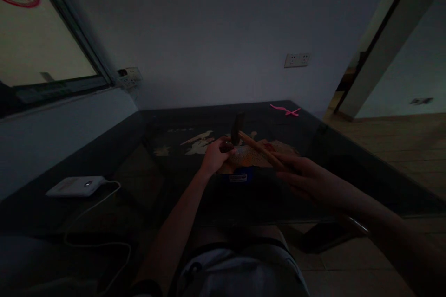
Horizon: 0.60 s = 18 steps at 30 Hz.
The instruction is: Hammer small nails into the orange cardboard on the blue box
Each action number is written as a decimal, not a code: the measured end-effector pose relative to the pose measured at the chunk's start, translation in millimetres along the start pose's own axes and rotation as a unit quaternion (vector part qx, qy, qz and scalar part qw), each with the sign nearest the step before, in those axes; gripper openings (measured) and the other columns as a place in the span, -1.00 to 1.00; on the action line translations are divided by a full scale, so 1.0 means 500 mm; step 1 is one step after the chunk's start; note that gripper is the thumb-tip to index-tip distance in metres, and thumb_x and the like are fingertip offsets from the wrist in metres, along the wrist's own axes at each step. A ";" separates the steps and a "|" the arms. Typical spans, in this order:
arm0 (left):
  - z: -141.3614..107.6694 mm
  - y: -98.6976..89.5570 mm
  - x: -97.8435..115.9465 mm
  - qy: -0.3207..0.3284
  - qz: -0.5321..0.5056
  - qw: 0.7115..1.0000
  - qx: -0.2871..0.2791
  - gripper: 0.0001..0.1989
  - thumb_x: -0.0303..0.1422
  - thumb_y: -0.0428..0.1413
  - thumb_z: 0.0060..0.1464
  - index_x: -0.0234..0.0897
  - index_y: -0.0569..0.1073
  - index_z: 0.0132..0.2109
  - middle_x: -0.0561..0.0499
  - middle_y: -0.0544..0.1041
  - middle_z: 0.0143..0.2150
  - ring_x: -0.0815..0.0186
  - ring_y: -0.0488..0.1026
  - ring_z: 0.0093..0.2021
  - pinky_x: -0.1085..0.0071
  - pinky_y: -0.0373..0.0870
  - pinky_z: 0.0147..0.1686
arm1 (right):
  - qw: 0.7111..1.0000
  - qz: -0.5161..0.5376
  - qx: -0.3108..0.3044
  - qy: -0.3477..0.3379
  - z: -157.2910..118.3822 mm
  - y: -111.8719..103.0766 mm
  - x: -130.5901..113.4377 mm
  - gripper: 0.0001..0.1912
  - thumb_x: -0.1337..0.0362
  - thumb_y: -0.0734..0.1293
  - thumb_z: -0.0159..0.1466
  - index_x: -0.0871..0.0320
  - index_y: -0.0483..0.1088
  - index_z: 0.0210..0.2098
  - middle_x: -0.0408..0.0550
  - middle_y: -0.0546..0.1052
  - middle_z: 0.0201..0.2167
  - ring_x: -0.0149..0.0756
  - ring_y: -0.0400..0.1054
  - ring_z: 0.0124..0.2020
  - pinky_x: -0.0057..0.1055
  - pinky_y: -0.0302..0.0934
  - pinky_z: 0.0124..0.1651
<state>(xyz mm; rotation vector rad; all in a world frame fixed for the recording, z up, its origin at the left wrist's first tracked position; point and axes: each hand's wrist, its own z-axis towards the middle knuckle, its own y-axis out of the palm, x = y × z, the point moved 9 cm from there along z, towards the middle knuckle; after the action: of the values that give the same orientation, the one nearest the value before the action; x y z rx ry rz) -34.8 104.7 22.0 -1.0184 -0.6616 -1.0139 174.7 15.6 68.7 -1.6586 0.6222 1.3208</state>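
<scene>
My right hand point(301, 174) is closed around the wooden handle of a hammer point(263, 149). The dark hammer head point(237, 128) stands beside my left hand point(216, 154). Between the fingers and thumb of that left hand is a small, round, dark brown thing point(226, 146); its kind is too dim to make out. Just below lies a pale speckled piece point(245, 155), with a patch of blue packaging point(240, 176) bearing a white label at its near edge. Whether the hammer head touches the round thing I cannot tell.
The dark glossy table point(167, 199) has a printed picture on its surface. A white power bank point(76, 186) with a white cable point(94, 209) lies left. A pink ribbon point(287, 110) rests at the back right, below a wall socket point(297, 60).
</scene>
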 end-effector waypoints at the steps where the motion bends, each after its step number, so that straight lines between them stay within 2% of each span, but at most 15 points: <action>1: 0.000 0.001 -0.001 0.001 0.001 1.000 -0.001 -0.66 -0.47 0.21 -0.12 -0.31 0.41 -0.12 -0.01 0.55 -0.35 0.32 0.52 -0.31 0.37 0.46 -0.26 | 1.000 -0.002 -0.006 0.009 0.001 0.002 0.005 -0.43 0.21 0.31 0.16 0.08 0.25 0.17 -0.26 0.32 -0.69 -0.54 0.09 -0.77 -0.64 0.00 -0.78; 4: -0.002 0.001 0.004 0.002 -0.005 1.000 0.001 -0.67 -0.48 0.21 -0.13 -0.32 0.42 -0.14 -0.01 0.55 -0.35 0.32 0.52 -0.31 0.38 0.46 -0.27 | 1.000 -0.009 -0.007 0.012 -0.003 -0.002 0.000 -0.40 0.21 0.31 0.16 0.10 0.21 0.19 -0.26 0.31 -0.68 -0.54 0.08 -0.77 -0.63 -0.02 -0.79; 8: -0.003 0.005 0.008 -0.002 -0.018 1.000 -0.004 -0.73 -0.48 0.21 -0.12 -0.31 0.42 -0.20 0.03 0.54 -0.39 0.35 0.52 -0.35 0.40 0.47 -0.29 | 1.000 -0.019 0.009 -0.017 -0.005 -0.010 -0.021 -0.40 0.18 0.31 0.17 0.01 0.19 0.20 -0.17 0.42 -0.52 -0.51 0.18 -0.69 -0.63 0.04 -0.73; 13: -0.002 0.002 -0.003 0.007 0.022 1.000 0.000 -0.69 -0.47 0.22 -0.14 -0.29 0.42 -0.16 0.01 0.55 -0.37 0.30 0.52 -0.33 0.35 0.46 -0.27 | 0.998 -0.058 -0.025 0.016 0.002 0.008 0.002 -0.42 0.18 0.29 0.19 0.04 0.19 0.20 -0.19 0.39 -0.56 -0.51 0.15 -0.70 -0.62 0.04 -0.72; 18: -0.005 0.002 0.006 0.014 0.029 0.999 0.001 -0.71 -0.48 0.22 -0.14 -0.27 0.44 -0.18 0.03 0.54 -0.37 0.32 0.51 -0.32 0.37 0.46 -0.26 | 0.998 -0.061 -0.003 0.009 -0.006 -0.004 -0.012 -0.40 0.17 0.28 0.19 0.04 0.16 0.22 -0.20 0.37 -0.56 -0.53 0.12 -0.71 -0.62 0.00 -0.75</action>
<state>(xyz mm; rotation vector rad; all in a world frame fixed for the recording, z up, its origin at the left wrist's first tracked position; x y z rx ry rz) -32.8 101.4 22.9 -1.0150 -0.6065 -0.9749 176.3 13.0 75.0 -1.6875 0.5197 1.2235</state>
